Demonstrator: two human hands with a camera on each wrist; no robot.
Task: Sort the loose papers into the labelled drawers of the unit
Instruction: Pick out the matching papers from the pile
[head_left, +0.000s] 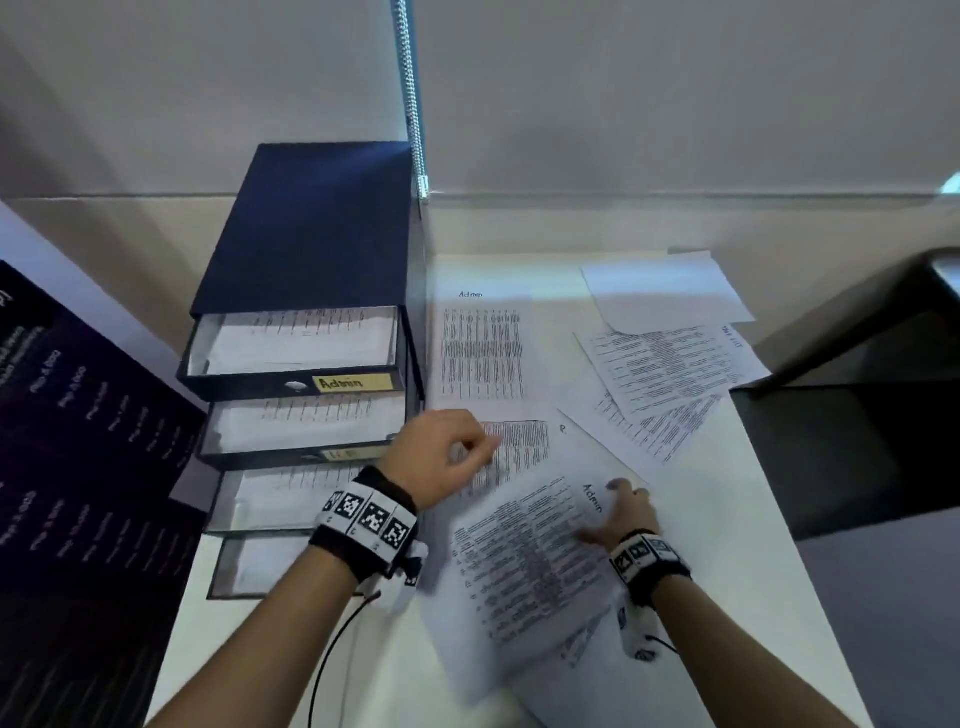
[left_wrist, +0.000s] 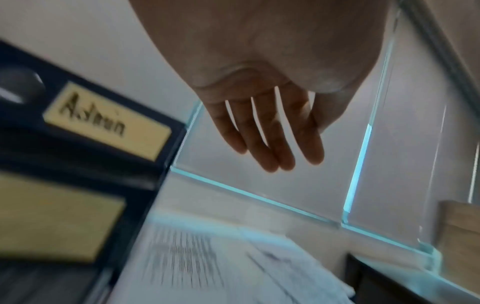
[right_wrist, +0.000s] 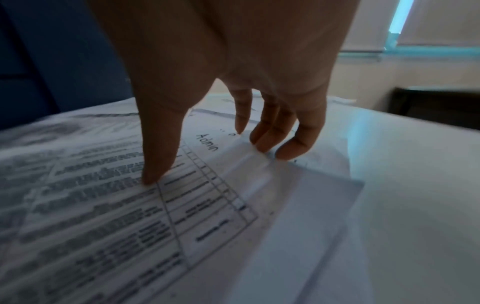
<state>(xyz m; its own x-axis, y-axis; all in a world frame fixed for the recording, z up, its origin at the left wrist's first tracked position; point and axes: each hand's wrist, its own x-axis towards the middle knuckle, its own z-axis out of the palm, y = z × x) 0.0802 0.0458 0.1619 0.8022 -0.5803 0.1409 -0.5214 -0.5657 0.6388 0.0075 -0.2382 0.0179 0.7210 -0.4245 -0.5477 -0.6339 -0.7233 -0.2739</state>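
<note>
White paper with grey print lies under your right hand (head_left: 623, 514): it is the sheet marked "Admin" (head_left: 524, 561), tilted on the white desk (head_left: 753, 597) near you. Your right thumb (right_wrist: 158, 156) presses down on the print and your fingertips (right_wrist: 291, 148) curl onto the sheet's far edge, where that edge lifts a little off the page below. Your left hand (head_left: 441, 452) hangs above another printed page (head_left: 519, 447), just beside the drawers; its fingers (left_wrist: 272, 144) are loose and nearly straight, and it holds nothing. More loose papers (head_left: 670, 364) lie spread out farther back on the desk, some over each other, and one more page marked "Admin" (head_left: 485, 353) lies flat next to the unit. The dark blue drawer unit (head_left: 311, 228) stands on the left of the desk. Four of its drawers are pulled out like steps, and sheets lie in each one. The top drawer (head_left: 296, 348) has a yellow label (head_left: 352, 383) that says "Admin". The second drawer (head_left: 306, 426) has a label too, but it is too blurry to read. A dark board with pale writing (head_left: 78, 467) leans at the far left.
</note>
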